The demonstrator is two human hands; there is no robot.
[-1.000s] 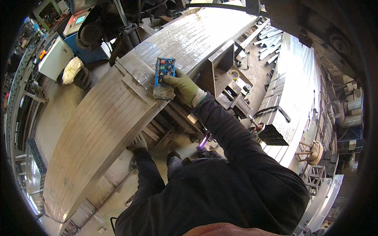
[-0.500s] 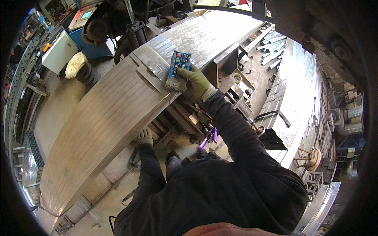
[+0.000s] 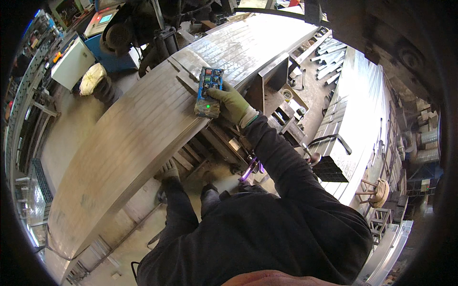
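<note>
My right hand (image 3: pixel 230 102), in a green-and-white glove, grips a blue-and-black remote control (image 3: pixel 208 90). Several coloured buttons line its upper part; a green light glows on its worn, wrapped-looking lower end. The thumb lies over the buttons. Beneath the remote stretches a long bundle of flat-sided metal lengths (image 3: pixel 124 119), lying side by side and slightly smeared by motion. My gloved left hand (image 3: pixel 168 170) is low at the bundle's near side with its fingers stretched out; whether it touches the metal I cannot tell.
Another bundle of shiny metal tubes (image 3: pixel 341 119) lies at the right, with loose cut tubes (image 3: pixel 332 57) beside it. Purple-handled pliers (image 3: pixel 249 170) show near my waist. A cloth-topped stool (image 3: pixel 380 192) stands at right; a white cabinet (image 3: pixel 72 63) is at far left.
The near bundle has shifted toward the upper right, its stepped ends with it. The remote has moved slightly left and down, and its green light now shows. My left hand has moved slightly left.
</note>
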